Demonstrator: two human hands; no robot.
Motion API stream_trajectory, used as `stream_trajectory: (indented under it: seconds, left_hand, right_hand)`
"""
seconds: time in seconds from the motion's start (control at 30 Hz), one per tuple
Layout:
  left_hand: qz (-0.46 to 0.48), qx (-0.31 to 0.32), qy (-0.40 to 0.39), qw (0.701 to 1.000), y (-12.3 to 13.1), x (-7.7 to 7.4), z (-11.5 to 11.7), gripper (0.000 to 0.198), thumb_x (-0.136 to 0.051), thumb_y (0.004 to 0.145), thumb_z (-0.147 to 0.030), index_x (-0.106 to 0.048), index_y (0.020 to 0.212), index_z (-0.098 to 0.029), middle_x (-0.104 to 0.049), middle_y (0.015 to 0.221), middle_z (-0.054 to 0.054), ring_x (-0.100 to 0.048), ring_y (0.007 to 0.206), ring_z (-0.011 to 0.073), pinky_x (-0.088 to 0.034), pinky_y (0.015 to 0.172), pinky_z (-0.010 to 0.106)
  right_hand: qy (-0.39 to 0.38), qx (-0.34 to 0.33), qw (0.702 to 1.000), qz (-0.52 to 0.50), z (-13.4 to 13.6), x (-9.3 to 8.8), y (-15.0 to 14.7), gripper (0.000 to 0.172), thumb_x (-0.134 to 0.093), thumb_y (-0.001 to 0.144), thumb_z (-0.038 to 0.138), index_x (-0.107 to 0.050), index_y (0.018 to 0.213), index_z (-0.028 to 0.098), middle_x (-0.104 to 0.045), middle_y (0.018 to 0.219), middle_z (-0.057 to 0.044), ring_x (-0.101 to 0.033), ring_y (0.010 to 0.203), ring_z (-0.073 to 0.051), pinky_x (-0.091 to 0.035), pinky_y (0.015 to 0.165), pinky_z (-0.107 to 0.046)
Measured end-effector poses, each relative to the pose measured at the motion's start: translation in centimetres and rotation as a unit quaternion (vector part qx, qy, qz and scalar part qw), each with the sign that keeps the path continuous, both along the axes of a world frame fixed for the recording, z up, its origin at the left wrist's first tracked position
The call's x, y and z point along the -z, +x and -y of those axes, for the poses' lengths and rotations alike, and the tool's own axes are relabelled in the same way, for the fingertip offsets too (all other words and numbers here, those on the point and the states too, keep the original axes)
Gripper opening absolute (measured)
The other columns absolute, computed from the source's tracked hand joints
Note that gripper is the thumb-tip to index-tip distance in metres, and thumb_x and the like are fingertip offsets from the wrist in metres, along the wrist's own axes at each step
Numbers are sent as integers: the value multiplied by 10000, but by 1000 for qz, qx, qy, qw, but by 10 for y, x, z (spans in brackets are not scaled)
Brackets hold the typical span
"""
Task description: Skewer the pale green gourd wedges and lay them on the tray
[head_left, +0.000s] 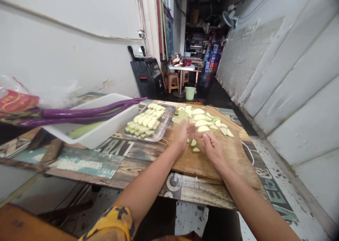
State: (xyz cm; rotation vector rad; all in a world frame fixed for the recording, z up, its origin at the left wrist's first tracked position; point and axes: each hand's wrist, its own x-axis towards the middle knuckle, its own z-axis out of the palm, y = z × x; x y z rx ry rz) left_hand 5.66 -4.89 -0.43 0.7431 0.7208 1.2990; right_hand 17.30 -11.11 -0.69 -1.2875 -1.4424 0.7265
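Over the wooden cutting board [212,168], my left hand [182,133] is among pale green squash slices [200,122]; its fingers are smeared by motion, so I cannot tell whether they hold one. My right hand [213,147] is closed in a pinch close by on the right, and what lies between its fingertips is too small to make out. A few small slices [195,149] lie on the board between the two hands. To the left, a metal tray [156,138] bears rows of skewered slices [145,119], with thin sticks pointing toward the board.
A white plastic bin [99,138] stands on the patterned table [135,151] at left, with long purple eggplants [87,111] across it and a green squash [86,130] inside. Loose bamboo skewers [230,120] lie behind the board. Beyond are a black speaker [148,78] and a green bucket [190,93].
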Motion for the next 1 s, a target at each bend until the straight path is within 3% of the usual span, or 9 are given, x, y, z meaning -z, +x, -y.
stream_trajectory:
  seconds: [0.1,0.17,0.27,0.33,0.43,0.57,0.8,0.87,1.0]
  left_hand:
    - [-165,-59,118,977,-1,11,1,182,-639,694,-289,-665,852,-204,-644,860,39,-569,874,165,-388,835,251]
    - [-290,-8,211,933,-4,12,4,202,-659,664,-305,-687,844,-217,-631,888,50,-547,874,186,-370,843,272]
    - [-496,129,346,786,-10,5,12,302,-696,599,-399,-689,858,-244,-593,929,57,-503,921,228,-337,876,333]
    - [-597,176,389,679,-14,0,15,348,-689,594,-446,-675,883,-252,-566,958,52,-476,956,241,-321,882,361]
    - [-652,200,424,596,-18,-5,14,323,-637,666,-440,-647,926,-249,-549,956,46,-467,953,224,-329,851,342]
    - [-649,219,437,583,-27,-7,8,381,-666,645,-399,-605,987,-240,-557,955,43,-472,933,210,-341,817,307]
    - [-636,249,438,584,-32,-9,2,242,-636,684,-364,-658,878,-221,-583,864,40,-500,869,188,-352,770,273]
    - [-628,248,440,592,-31,-10,3,248,-631,687,-371,-669,877,-217,-592,896,48,-506,885,189,-358,786,274]
    - [-599,252,424,631,-33,-13,2,466,-629,682,-405,-585,1113,-234,-593,1082,56,-510,978,202,-367,843,283]
  right_hand:
    - [4,19,998,-64,-5,-1,10,298,-387,853,440,-550,885,193,-376,495,65,-349,408,-80,-276,408,-203]
    - [13,19,994,-107,-8,-1,15,304,-387,855,449,-544,914,195,-367,497,72,-337,391,-69,-266,389,-194]
    - [29,33,986,-160,-13,0,21,301,-411,843,456,-536,905,190,-355,493,79,-317,371,-56,-245,361,-180]
    - [30,43,981,-186,-15,0,22,306,-429,831,468,-534,881,185,-342,478,84,-307,358,-50,-229,342,-172]
    - [14,50,976,-210,-16,-1,21,313,-454,810,482,-532,853,183,-323,450,92,-290,333,-48,-208,314,-166]
    - [6,59,976,-210,-14,-4,20,287,-479,800,460,-540,833,181,-328,436,94,-278,322,-42,-201,301,-158]
    - [4,61,976,-208,-15,-5,19,260,-484,805,424,-544,814,171,-331,412,97,-267,323,-39,-196,318,-166]
    - [2,56,976,-210,-15,-6,18,258,-490,804,420,-546,816,168,-330,407,97,-260,322,-40,-189,322,-171]
    - [7,60,976,-208,-14,-8,18,262,-489,805,420,-548,817,165,-335,411,93,-264,327,-41,-186,331,-177]
